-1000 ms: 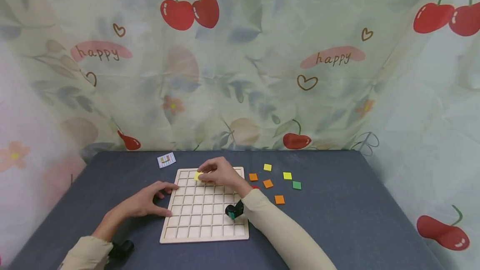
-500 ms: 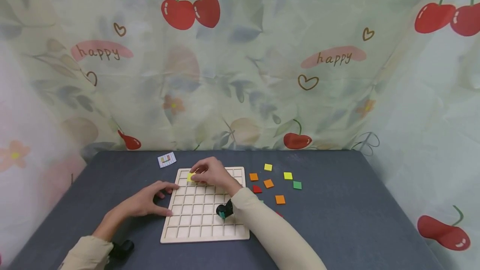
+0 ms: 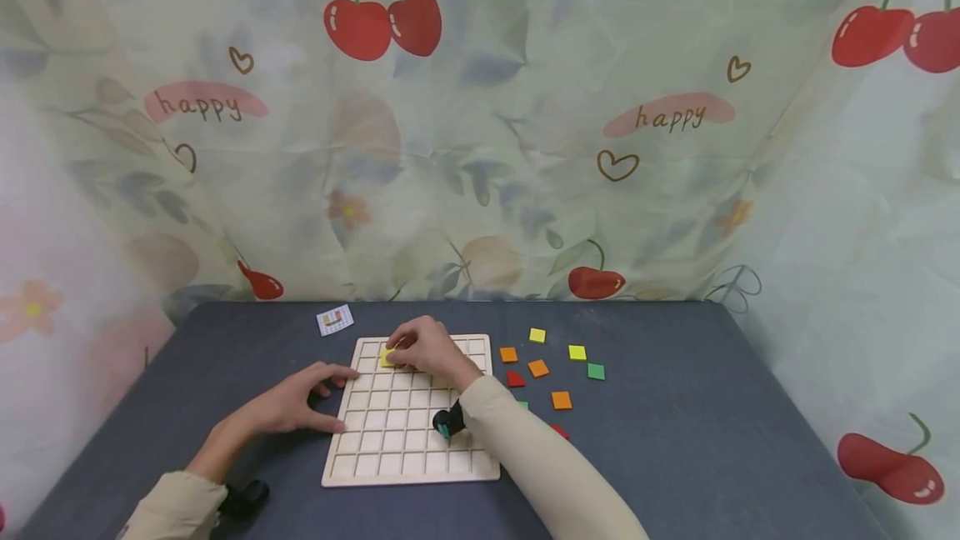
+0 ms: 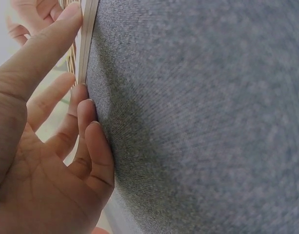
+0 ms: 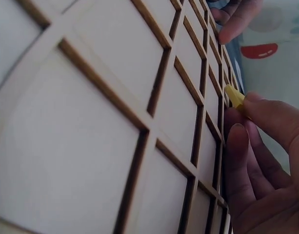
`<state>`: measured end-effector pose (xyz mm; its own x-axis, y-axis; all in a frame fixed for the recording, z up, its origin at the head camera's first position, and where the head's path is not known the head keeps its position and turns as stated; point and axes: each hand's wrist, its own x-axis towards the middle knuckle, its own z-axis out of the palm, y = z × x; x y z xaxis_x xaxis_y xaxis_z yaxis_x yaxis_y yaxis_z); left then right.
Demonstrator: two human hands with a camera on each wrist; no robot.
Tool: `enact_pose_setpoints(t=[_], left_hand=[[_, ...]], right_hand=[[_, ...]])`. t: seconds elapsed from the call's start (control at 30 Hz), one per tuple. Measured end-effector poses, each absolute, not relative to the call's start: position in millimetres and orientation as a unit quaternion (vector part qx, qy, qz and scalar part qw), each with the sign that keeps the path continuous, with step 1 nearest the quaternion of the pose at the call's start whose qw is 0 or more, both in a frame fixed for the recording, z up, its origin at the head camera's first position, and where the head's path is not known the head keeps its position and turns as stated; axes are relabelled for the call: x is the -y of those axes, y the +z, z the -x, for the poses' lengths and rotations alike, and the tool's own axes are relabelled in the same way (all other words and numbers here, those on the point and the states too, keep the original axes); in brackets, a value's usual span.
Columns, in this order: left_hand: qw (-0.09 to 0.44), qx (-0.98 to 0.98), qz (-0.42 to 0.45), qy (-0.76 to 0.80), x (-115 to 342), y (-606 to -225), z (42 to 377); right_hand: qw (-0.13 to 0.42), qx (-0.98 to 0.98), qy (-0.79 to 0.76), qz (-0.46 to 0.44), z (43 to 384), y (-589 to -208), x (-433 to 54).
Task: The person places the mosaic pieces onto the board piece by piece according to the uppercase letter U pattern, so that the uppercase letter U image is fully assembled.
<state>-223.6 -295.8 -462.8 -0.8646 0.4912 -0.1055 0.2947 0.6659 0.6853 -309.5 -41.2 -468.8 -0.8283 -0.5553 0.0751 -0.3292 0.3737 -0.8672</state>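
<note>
My right hand [image 3: 431, 350] pinches a small yellow square tile [image 3: 386, 358] between thumb and fingers, over the upper left cells of a pale wooden grid board [image 3: 395, 419]. In the right wrist view the yellow tile [image 5: 235, 97] stands tilted at the grid, partly covered by the thumb. My left hand [image 3: 288, 402] lies at the board's left side, thumb and fingers spread, their tips touching its edge. The left wrist view shows that thumb on the wooden edge [image 4: 86, 44], with the other fingers loosely bent beside it.
Right of the board lie loose tiles: yellow [image 3: 577, 352], orange [image 3: 562, 400], green [image 3: 596, 372] and red [image 3: 515, 379]. Some are partly hidden by the right sleeve [image 3: 540, 448]. A small printed card [image 3: 334, 320] lies behind the board on the dark table [image 3: 675, 440].
My right hand has carried the yellow tile left across the upper cells, then shifted slightly back toward the right and nearer. The left hand has stayed at the board's edge.
</note>
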Motion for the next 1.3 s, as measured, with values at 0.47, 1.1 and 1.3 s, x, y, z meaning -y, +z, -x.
enact_pose_setpoints(t=[0.47, 1.1, 1.3], left_hand=[[0.150, -0.903, -0.210, 0.344, 296, -464, 225], [0.150, -0.902, -0.210, 0.345, 295, -463, 223], [0.150, -0.902, -0.209, 0.346, 296, -465, 224]], right_hand=[[0.107, -0.841, -0.458, 0.266, 310, -471, 49], [0.088, -0.865, -0.405, 0.282, 306, -467, 53], [0.089, -0.861, -0.412, 0.284, 307, -468, 52]])
